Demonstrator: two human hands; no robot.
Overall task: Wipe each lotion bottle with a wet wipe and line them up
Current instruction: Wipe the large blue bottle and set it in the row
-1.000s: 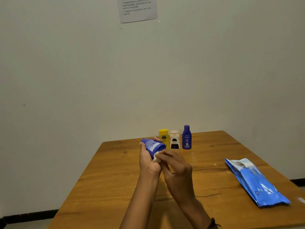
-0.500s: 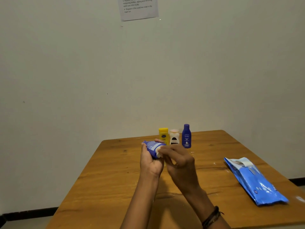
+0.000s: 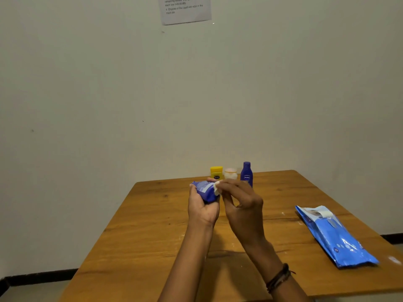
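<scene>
Wooden table [image 3: 152, 236] against a plain pale wall. I see the left hand [image 3: 202, 208] curled round a blue plastic lotion bottle [image 3: 206, 190], held tilted above the table's middle. The right hand [image 3: 242, 205] pinches a small white wet wipe [image 3: 217, 188] against it. Behind, in a row: yellow bottle [image 3: 216, 172], pale bottle [image 3: 230, 173], dark blue bottle [image 3: 246, 173]. A blue wipes pack [image 3: 333, 236] lies well to the right.

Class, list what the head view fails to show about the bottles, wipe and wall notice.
Wet wipe: mostly hidden under the right hand.
Blue bottle: one end buried in the left hand; label print too small.
White bottle: lower part hidden behind the hands.
Wall notice: top cut off by the frame edge.
</scene>
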